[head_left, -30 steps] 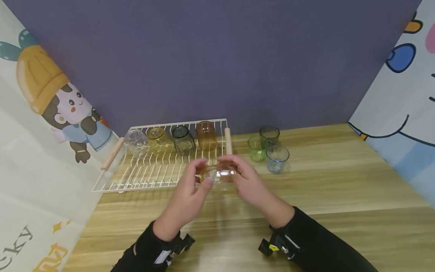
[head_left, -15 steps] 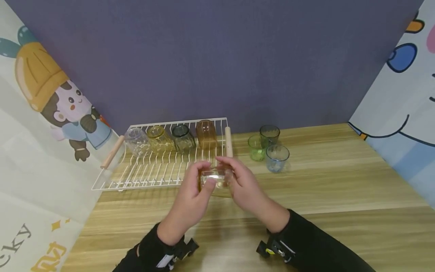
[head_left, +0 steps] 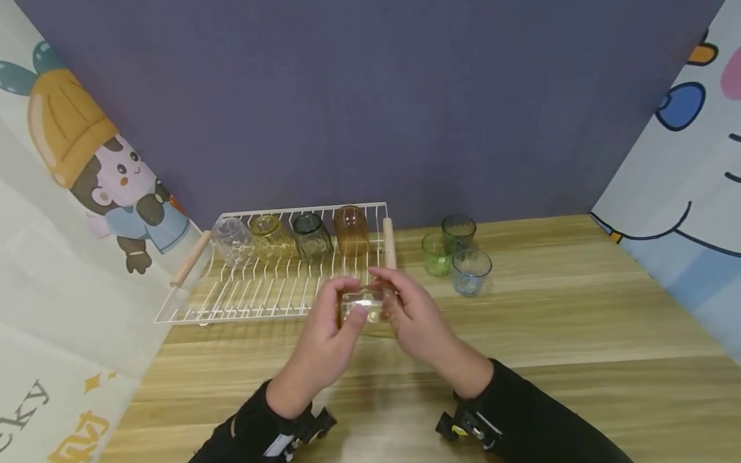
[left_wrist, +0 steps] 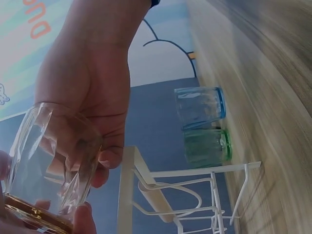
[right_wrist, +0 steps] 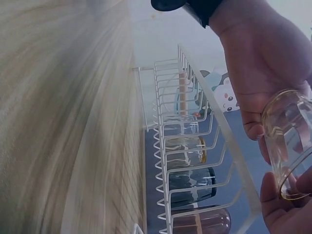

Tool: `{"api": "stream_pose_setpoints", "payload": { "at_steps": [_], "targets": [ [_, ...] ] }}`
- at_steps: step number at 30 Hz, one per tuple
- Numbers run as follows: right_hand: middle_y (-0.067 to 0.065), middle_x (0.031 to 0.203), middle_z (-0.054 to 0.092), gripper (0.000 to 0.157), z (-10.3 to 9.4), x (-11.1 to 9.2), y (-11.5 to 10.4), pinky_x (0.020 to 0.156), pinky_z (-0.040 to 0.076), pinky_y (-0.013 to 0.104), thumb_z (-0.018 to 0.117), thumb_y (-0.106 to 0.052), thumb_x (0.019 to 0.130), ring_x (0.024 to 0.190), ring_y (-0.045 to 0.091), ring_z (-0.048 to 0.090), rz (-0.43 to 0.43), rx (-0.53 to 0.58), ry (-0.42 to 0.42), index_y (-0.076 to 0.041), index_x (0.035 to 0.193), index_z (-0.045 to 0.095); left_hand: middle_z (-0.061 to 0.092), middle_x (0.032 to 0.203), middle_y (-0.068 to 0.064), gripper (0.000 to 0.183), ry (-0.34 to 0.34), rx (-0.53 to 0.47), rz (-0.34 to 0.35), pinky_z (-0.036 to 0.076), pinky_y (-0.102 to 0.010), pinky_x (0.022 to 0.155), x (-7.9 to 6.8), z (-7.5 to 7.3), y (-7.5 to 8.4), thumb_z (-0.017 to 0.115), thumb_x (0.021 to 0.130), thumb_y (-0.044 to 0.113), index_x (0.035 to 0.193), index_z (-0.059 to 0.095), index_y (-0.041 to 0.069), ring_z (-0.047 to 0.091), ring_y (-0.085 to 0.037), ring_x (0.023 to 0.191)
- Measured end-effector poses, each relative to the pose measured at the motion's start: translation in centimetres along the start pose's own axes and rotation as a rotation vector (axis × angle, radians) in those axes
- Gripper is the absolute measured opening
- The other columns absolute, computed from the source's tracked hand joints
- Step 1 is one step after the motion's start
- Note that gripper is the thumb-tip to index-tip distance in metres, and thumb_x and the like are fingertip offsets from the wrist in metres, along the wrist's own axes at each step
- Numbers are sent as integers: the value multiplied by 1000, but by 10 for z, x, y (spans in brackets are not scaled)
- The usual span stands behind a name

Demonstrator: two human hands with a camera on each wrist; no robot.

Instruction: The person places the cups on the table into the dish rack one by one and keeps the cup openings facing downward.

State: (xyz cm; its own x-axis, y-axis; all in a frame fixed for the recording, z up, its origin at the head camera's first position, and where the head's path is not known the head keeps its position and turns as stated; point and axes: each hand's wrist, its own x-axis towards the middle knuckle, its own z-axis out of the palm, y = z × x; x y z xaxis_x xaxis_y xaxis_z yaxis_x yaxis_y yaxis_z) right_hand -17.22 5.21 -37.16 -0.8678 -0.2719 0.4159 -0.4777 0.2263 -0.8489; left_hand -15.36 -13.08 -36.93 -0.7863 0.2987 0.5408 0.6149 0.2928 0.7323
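A clear glass tumbler [head_left: 373,307] with a faint amber tint lies sideways between both hands, above the table and in front of the rack. My left hand [head_left: 326,337] grips its left end, the thumb lying along the near side. Around the right end, my right hand [head_left: 425,321] holds it with bent fingers. The left wrist view shows the tumbler [left_wrist: 61,161] up close, with a golden edge at the bottom. In the right wrist view the tumbler [right_wrist: 290,141] is at the right edge, partly covered by fingers.
Behind the hands stands a white wire rack [head_left: 255,315] with wooden handles. Several upturned glasses fill its back row, among them a dark grey one [head_left: 312,238] and an amber one [head_left: 351,230]. Right of it, green [head_left: 436,256], grey [head_left: 459,231] and blue [head_left: 471,273] glasses stand upright.
Both hands have brought the tumbler slightly nearer and to the left, with a small turn of it, over the first half second. Since then they have barely moved.
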Motion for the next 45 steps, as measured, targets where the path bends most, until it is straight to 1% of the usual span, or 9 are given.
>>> {"api": "stream_pose_setpoints", "payload": {
  "at_steps": [4,11,17,25,30,33,37,41,45],
  "targets": [
    [9,120,65,47,1,0,1,75,59,33,48,6,103,91,21,65,15,5,-20,-12,146,53,56,127,-12,47,8,-12,14,53,-37,82,-2,-1,-3,51,109,40,137,47,3,57,-27,103],
    [7,122,65,42,0,3,1,95,54,32,51,3,103,113,20,64,-48,-63,-16,-10,143,56,57,128,-10,46,15,-4,36,51,-39,86,0,-3,-6,51,109,40,136,48,3,58,-25,108],
    [5,120,65,39,-2,3,2,95,54,33,53,1,104,111,19,64,-46,-83,-29,-8,142,57,57,129,-11,40,2,-20,9,51,-39,87,0,-5,-5,54,109,32,136,49,3,57,-29,109],
    [5,121,66,40,-3,4,1,94,55,32,52,2,103,110,18,65,-54,-94,-45,-7,142,57,58,127,-10,39,3,-11,14,52,-40,86,1,-7,-4,54,108,32,135,50,4,59,-24,107],
    [5,123,66,38,-4,4,5,97,54,35,49,2,104,112,20,65,-52,-105,-36,-7,140,58,59,125,-10,41,23,-7,44,53,-38,84,2,-9,-5,55,108,32,134,50,1,58,-21,103],
    [7,119,66,39,-4,3,9,93,55,40,49,5,102,110,24,65,-51,-107,-23,-6,138,60,59,121,-10,39,41,-8,52,53,-36,77,2,-12,-6,55,108,30,134,51,1,58,-22,95],
    [8,115,66,34,-6,3,14,93,54,45,57,2,99,108,24,63,-91,-174,-10,-7,132,62,59,115,-9,34,62,-13,37,53,-35,70,5,-18,-7,57,106,25,133,52,3,57,-24,87],
    [3,110,67,26,-6,5,20,99,48,48,65,-6,97,106,20,61,-170,-339,-14,-7,124,65,59,115,-10,33,80,-5,32,52,-35,70,6,-25,-5,58,105,19,132,51,1,57,-23,88],
    [0,107,69,18,-6,6,25,102,43,48,68,-13,98,103,19,63,-238,-487,-50,-8,114,70,60,116,-10,32,115,14,26,50,-34,71,5,-32,-4,57,104,15,132,51,-1,56,-21,90]
  ]
}}
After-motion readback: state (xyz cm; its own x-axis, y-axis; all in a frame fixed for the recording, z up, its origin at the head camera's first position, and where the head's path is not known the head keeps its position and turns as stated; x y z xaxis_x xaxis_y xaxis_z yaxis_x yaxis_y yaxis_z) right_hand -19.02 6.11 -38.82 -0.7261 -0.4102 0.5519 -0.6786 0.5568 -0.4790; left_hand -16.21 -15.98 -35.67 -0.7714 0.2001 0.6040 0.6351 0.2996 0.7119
